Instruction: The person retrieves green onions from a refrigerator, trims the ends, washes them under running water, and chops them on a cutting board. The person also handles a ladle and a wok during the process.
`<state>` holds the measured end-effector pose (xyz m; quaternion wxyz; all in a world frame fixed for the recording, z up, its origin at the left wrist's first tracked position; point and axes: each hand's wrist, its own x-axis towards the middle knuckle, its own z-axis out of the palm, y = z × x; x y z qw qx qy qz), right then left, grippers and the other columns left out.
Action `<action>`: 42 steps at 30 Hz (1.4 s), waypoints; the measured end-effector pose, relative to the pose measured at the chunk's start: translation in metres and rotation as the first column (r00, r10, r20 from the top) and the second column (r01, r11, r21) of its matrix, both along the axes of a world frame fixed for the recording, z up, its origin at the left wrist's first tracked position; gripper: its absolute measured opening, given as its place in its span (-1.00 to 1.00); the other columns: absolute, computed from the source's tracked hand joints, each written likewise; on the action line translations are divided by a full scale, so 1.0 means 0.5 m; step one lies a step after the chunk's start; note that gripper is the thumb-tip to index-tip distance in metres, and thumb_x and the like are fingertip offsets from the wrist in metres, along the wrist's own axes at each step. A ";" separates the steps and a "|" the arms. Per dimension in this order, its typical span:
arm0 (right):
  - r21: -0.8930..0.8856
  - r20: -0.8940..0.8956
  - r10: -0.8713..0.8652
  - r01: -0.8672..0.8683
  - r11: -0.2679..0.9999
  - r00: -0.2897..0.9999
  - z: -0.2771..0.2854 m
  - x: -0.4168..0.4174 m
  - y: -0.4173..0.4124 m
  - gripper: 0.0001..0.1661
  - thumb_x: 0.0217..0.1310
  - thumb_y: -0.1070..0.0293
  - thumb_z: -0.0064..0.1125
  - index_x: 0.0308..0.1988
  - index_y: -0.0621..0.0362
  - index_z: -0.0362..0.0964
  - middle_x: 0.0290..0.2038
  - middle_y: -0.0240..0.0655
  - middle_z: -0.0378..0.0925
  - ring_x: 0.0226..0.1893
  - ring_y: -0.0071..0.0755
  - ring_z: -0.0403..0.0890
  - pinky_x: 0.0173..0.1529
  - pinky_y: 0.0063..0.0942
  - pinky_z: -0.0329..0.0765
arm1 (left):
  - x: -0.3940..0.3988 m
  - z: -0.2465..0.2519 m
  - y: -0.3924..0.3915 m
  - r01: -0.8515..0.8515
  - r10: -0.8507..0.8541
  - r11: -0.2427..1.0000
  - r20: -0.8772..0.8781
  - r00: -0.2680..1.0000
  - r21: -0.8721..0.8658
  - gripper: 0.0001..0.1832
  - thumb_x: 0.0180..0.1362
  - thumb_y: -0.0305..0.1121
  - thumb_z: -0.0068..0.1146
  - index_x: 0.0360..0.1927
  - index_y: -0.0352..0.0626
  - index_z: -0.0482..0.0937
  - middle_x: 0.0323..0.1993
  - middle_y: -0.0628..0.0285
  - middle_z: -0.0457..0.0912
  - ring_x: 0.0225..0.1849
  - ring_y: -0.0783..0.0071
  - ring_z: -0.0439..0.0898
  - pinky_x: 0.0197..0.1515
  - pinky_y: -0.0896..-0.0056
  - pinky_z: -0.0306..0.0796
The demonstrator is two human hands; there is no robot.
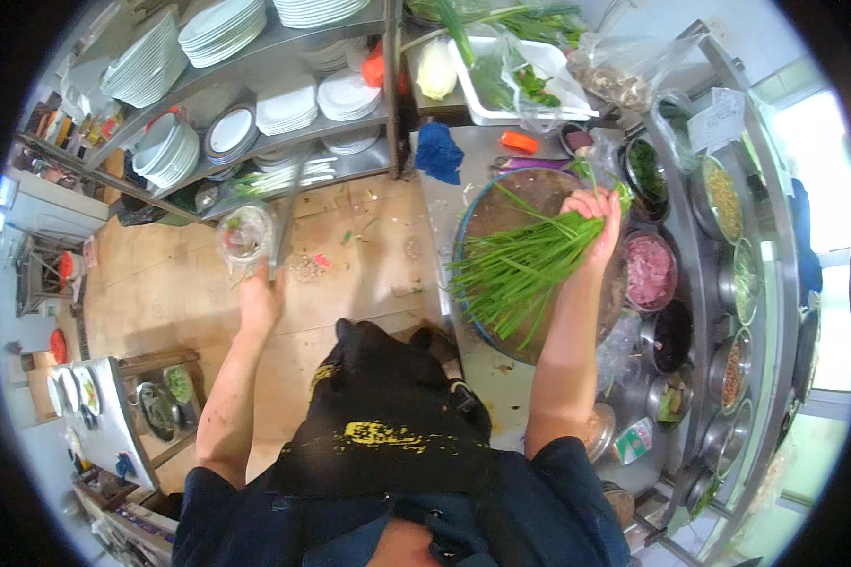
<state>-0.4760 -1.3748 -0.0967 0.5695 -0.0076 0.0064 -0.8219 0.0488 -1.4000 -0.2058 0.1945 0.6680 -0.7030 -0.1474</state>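
My right hand (596, 223) grips a bunch of long green chives (525, 262) near one end. The bunch fans out to the left over a round wooden chopping block (489, 202) with a blue rim. Out to the left, away from the block, my left hand (261, 301) is closed around a knife (284, 220), whose blade points away from me and looks blurred and nearly edge-on. Just beyond that hand, a round container lined with clear plastic (245, 234) appears over the floor. A purple eggplant (532, 164) lies behind the block.
Bowls of raw meat (650, 271) and dark food (670, 337) flank the block on the right. A blue cloth (438, 152) and a white tray of greens (493, 113) are at the back. Metal shelves hold stacked plates (284, 105) at the back left; a side table (113, 418) stands lower left.
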 end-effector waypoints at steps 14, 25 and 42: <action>-0.302 -0.065 -0.183 0.156 0.941 0.981 0.183 -0.013 0.202 -0.79 0.34 0.38 0.12 -0.41 0.08 0.32 -0.64 -0.58 0.25 -0.59 -0.63 0.32 -0.44 -0.58 0.31 | -0.547 0.133 0.011 0.771 -0.787 0.560 -0.487 0.379 -0.304 -0.39 0.12 -0.53 0.09 0.31 -0.11 0.38 0.12 -0.03 0.47 0.18 -0.05 0.50 0.18 0.04 0.43; -0.209 -0.096 0.160 -0.177 0.962 0.982 0.163 0.384 -0.127 -0.59 0.31 0.37 0.16 -0.60 -0.03 0.21 -0.68 -0.59 0.21 -0.65 -0.61 0.28 -0.48 -0.56 0.29 | -0.080 0.245 -0.088 0.730 -0.635 0.650 -0.679 0.370 -0.210 -0.74 0.15 -0.39 -0.02 -0.07 -0.18 0.45 -0.27 -0.07 0.62 -0.18 -0.17 0.61 -0.12 -0.11 0.47; 0.061 0.015 0.771 -0.770 0.635 0.637 -0.096 1.399 -0.806 -0.59 0.35 0.46 0.13 -0.53 -0.01 0.14 -0.63 -0.54 0.15 -0.61 -0.59 0.20 -0.41 -0.58 0.30 | 0.791 0.226 -0.261 -0.340 0.201 0.934 -0.624 0.755 -0.111 -0.75 0.21 -0.46 0.23 -0.05 -0.22 0.53 -0.37 -0.03 0.59 -0.40 -0.06 0.58 -0.32 0.16 0.47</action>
